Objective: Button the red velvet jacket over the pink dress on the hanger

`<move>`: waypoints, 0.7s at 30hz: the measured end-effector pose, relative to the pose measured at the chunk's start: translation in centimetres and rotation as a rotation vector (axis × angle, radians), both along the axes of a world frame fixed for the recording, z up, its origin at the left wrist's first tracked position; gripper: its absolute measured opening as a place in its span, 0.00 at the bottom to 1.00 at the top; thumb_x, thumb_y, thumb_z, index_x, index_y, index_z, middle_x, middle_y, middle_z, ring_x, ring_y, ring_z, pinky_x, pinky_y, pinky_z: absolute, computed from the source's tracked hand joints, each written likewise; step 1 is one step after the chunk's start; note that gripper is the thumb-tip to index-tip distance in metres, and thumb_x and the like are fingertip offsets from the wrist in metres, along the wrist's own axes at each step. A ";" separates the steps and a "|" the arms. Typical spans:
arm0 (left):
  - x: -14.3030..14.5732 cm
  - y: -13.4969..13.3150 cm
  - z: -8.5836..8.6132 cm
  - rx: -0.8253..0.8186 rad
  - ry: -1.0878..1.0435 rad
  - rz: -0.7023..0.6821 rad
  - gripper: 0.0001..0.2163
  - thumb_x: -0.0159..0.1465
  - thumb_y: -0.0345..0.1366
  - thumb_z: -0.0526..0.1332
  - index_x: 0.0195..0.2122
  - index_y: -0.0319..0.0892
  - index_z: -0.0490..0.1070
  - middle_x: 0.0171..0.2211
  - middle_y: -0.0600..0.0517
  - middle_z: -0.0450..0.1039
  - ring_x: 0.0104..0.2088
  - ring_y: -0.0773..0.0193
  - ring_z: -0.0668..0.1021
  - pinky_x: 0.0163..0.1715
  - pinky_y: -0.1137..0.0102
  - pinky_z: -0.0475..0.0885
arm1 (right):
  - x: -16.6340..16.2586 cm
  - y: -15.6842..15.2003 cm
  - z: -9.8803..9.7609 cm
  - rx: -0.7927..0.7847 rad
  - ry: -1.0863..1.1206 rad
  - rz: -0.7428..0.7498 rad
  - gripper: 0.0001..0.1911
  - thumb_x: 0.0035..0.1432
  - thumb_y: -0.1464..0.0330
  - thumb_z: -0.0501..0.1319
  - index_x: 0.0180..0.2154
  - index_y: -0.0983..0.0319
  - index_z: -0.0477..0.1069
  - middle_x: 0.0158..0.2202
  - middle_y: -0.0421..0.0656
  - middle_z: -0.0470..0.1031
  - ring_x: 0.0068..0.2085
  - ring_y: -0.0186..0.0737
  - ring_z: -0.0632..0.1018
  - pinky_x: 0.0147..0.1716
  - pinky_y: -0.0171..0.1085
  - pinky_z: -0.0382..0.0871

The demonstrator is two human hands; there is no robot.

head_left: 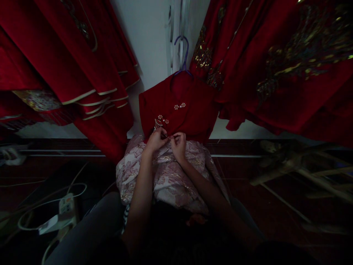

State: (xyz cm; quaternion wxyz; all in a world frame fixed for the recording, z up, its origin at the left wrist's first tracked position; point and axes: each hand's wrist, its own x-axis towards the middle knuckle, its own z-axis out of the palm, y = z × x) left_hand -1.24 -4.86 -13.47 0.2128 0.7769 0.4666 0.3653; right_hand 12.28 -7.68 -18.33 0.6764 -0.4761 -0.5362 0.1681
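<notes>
A red jacket (190,114) hangs in front of me on a purple hanger (185,55). Pearl flower fastenings (179,106) sit on its chest, and a fan-shaped brooch with tassels (158,123) is at its left side. My left hand (157,140) and my right hand (178,145) meet at the jacket's lower front edge. Both have their fingers pinched together, close to each other, on what looks like the red hem cloth; any smaller item between them is too dark to make out. Below the jacket, a pink-and-white brocade skirt (176,176) spreads between my knees.
Red garments with pale edging (96,73) hang at left, and red garments with gold sequins (248,66) at right. A power strip (67,206) with white cables lies at lower left. A wooden stool or frame (292,165), blurred, is on the floor at right.
</notes>
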 end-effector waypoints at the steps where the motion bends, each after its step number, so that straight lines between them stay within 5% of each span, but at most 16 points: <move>1: -0.1 0.0 0.0 -0.003 -0.004 -0.005 0.10 0.54 0.35 0.64 0.37 0.41 0.68 0.34 0.52 0.74 0.32 0.65 0.76 0.33 0.71 0.70 | 0.0 -0.2 0.0 0.025 0.005 -0.021 0.03 0.57 0.71 0.58 0.35 0.61 0.65 0.37 0.41 0.65 0.30 0.31 0.68 0.34 0.33 0.65; 21: 0.6 -0.7 0.9 -0.008 -0.061 0.017 0.05 0.54 0.34 0.64 0.32 0.41 0.72 0.30 0.51 0.77 0.31 0.64 0.78 0.34 0.71 0.70 | 0.0 0.4 -0.7 -0.044 -0.009 0.016 0.14 0.55 0.73 0.57 0.45 0.62 0.68 0.40 0.44 0.72 0.35 0.35 0.73 0.37 0.35 0.68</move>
